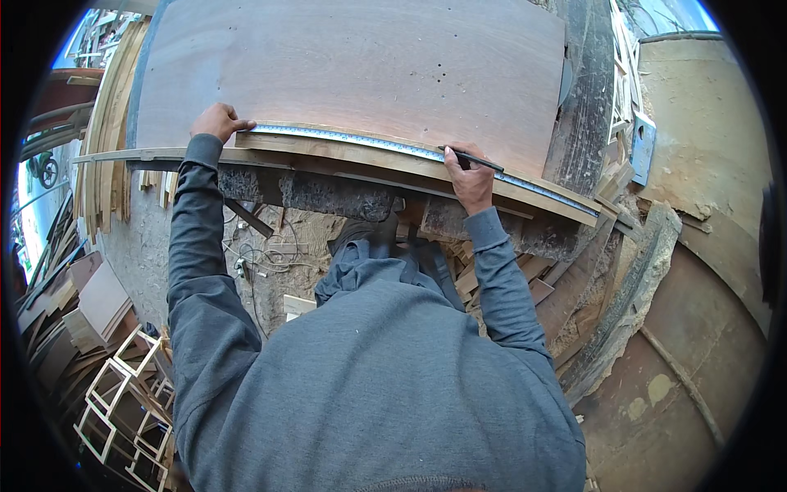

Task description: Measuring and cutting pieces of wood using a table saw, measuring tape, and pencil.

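A long light wooden strip (328, 150) lies along the front edge of a workbench, with a pale plywood sheet (344, 66) behind it. A measuring tape or rule (344, 136) with fine markings runs along the strip. My left hand (219, 123) is at the tape's left end, thumb and fingers closed on it. My right hand (469, 182) is closed round a dark pencil (484, 161), resting on the strip beside the tape, right of the middle.
Stacked timber strips (111, 123) stand at the left, with board offcuts (102, 299) and small wooden frames (123, 394) lower down. Cables (262, 254) lie on the dusty floor under the bench. Large worn sheets (697, 377) and a rough plank (623, 295) are at the right.
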Motion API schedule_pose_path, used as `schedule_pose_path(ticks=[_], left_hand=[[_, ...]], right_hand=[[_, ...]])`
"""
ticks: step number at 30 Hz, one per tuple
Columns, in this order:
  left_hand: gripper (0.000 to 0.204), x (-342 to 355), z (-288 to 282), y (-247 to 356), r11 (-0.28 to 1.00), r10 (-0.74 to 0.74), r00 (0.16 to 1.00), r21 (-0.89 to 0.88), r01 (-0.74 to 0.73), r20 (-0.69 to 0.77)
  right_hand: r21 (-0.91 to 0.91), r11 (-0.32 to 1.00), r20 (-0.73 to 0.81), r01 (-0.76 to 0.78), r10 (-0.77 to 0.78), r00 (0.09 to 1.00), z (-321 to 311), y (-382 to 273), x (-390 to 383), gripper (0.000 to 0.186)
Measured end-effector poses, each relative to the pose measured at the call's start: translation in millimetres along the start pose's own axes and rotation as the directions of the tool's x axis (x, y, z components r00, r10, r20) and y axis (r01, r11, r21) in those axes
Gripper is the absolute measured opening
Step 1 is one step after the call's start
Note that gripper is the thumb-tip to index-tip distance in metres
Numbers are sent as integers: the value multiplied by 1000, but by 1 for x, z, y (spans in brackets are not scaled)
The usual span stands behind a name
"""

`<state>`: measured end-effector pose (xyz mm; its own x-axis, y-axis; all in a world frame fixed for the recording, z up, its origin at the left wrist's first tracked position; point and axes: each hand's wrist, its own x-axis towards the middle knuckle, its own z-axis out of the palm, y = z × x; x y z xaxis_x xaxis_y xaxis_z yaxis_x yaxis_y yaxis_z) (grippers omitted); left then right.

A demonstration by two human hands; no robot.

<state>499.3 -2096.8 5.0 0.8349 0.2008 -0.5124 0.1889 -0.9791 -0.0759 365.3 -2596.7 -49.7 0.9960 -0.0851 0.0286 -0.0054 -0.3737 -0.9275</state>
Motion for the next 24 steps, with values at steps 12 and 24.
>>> schedule_pose_path(ticks=[12, 24], left_hand=[[62, 2, 1, -1, 1000, -2, 1000, 7, 2, 6], [61, -1, 0, 2, 1000, -30, 1000, 5, 30, 4]], right_hand=[[14, 1000, -12, -9, 9, 1000, 0, 0, 0, 15], [33, 999, -116, 30, -26, 993, 4, 1, 6, 17]])
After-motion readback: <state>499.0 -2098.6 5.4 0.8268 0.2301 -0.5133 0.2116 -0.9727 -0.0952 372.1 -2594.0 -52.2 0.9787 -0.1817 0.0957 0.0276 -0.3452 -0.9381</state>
